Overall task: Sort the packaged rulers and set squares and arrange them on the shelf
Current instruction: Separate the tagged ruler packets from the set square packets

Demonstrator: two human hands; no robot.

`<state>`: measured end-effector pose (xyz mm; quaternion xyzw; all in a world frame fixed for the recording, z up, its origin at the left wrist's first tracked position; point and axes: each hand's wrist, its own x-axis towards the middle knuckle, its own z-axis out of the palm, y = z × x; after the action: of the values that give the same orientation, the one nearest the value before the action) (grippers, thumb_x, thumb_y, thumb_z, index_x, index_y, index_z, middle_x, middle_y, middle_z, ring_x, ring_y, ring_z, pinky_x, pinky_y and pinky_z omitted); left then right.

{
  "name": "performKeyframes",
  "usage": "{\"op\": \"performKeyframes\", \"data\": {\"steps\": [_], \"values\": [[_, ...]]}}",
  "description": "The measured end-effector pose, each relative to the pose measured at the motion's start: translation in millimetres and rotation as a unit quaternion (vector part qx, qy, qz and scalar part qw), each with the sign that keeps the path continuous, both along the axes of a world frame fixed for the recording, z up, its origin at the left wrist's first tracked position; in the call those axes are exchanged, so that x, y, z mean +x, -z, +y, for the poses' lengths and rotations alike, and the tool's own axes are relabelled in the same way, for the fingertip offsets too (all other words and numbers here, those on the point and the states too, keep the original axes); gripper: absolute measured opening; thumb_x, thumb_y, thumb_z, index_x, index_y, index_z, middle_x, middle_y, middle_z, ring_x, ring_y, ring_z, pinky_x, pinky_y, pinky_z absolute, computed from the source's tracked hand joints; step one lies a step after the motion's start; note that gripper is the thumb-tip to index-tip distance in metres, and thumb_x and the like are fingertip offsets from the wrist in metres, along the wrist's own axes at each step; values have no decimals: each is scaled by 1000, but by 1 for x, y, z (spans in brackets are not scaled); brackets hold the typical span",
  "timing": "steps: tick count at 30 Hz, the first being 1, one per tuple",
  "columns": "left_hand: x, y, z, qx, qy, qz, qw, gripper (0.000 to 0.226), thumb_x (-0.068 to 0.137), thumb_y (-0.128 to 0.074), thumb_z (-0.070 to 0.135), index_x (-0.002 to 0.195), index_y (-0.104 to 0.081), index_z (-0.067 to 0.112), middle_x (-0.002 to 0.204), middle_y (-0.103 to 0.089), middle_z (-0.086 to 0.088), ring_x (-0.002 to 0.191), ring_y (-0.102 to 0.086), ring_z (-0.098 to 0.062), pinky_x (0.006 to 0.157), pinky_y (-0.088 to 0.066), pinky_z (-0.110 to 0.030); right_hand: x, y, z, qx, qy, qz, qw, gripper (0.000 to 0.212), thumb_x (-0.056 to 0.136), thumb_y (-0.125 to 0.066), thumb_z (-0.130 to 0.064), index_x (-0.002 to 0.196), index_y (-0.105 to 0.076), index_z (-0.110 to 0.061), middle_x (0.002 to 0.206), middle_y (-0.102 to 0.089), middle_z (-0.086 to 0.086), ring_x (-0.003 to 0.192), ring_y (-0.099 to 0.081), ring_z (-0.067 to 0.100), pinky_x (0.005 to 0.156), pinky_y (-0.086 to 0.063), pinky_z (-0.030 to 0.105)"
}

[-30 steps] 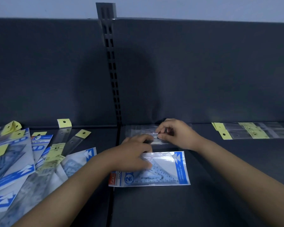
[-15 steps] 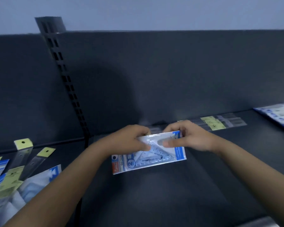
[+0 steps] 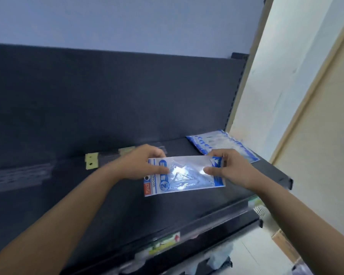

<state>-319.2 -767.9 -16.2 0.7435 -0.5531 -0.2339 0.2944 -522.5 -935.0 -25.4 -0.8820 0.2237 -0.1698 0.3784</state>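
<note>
We start with the dark shelf, whose bare deck fills most of what we see. Its far right end, hard against the cream wall, carries a pile of blue-and-white set-square packs, lying flat and slightly fanned. We judge that pile to be the sorting spot for this kind, which would explain why the pack in hand is over that side of the shelf. Along the back edge lie the clear ruler packs with yellow hang tabs, set apart from the triangles (a separate group, it seems).

The set-square pack is up off the deck, held roughly level between both hands with its printed face to us, near the pile but not touching it. Its film glares, so we read little beyond the triangle outlines inside.

Our left hand pinches its left end, thumb on the face and fingers curled behind. Our right hand pinches the right end the same way. Gripping it at opposite ends keeps the floppy sleeve flat and square, which we judge makes it easier to lay neatly on the pile.
</note>
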Motion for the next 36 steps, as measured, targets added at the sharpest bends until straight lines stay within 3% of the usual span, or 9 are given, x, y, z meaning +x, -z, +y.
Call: {"op": "performKeyframes", "data": {"steps": [4, 8, 11, 19, 21, 26, 30, 32, 36], "values": [[-59, 10, -69, 2, -10, -1, 1000, 10, 84, -73, 27, 84, -67, 19, 83, -73, 3, 73, -68, -7, 69, -53, -26, -53, 13, -68, -41, 77, -23, 996, 15, 79, -74, -19, 91, -66, -17, 89, -66, -10, 79, -60, 4, 66, -39, 10], [-82, 23, -131, 13, -35, 6, 999, 19, 80, -75, 27, 90, -65, 14, 94, -72, 2, 92, -68, -17, 83, -55, -35, -73, 14, -126, -80, 94, 18, 992, 20, 81, -72, -20, 99, -65, -18, 93, -62, -7, 78, -58, 9, 62, -39, 16], [-83, 39, -172, 41, -43, -1, 998, 28, 77, -79, 32, 95, -60, 21, 108, -64, 4, 111, -61, -14, 91, -49, -28, -72, 22, -168, -79, 93, 42, 992, 16, 82, -69, -14, 95, -63, -21, 91, -61, -8, 72, -55, 5, 55, -40, 12], [-57, 46, -225, 164, -28, -43, 985, 35, 62, -88, 41, 83, -65, 26, 82, -66, 11, 73, -59, -5, 66, -47, -23, -52, 39, -235, -41, 9, 105, 994, 15, 78, -74, -7, 85, -67, -18, 80, -60, -6, 72, -57, 15, 58, -44, 11], [-56, 43, -229, 174, -31, -65, 982, 35, 64, -86, 42, 83, -63, 25, 79, -63, 12, 70, -56, -4, 62, -44, -20, -43, 36, -242, -76, -15, 114, 990, 19, 78, -72, -7, 83, -65, -24, 84, -63, -5, 74, -58, 15, 63, -45, 16], [-62, 34, -234, 123, -89, -117, 981, 33, 68, -83, 40, 82, -56, 28, 80, -54, 14, 76, -52, -7, 62, -40, -20, -35, 22, -259, -109, -69, 151, 980, 21, 80, -65, -6, 85, -62, -26, 87, -61, -11, 75, -54, 8, 61, -42, 12], [-81, 39, -229, 154, -174, -132, 964, 41, 64, -81, 53, 88, -54, 33, 92, -56, 16, 89, -54, -9, 79, -48, -30, -38, 19, -269, -129, -103, 194, 967, 20, 83, -64, -11, 97, -61, -25, 103, -59, -10, 85, -54, 7, 67, -48, 19], [-96, 38, -221, 159, -226, -164, 947, 47, 64, -77, 60, 92, -54, 31, 98, -58, 12, 90, -55, -12, 79, -48, -32, -40, 18, -268, -156, -123, 192, 961, 28, 83, -65, -19, 109, -58, -27, 115, -56, -6, 93, -52, 11, 73, -46, 23], [-127, 20, -202, 188, -298, -333, 875, 68, 69, -59, 77, 109, -54, 23, 110, -58, 5, 103, -56, -19, 83, -42, -33, -40, 15, -255, -257, -169, 109, 945, 48, 88, -59, -35, 133, -46, -25, 134, -46, -3, 121, -44, 18, 100, -37, 30]]}}
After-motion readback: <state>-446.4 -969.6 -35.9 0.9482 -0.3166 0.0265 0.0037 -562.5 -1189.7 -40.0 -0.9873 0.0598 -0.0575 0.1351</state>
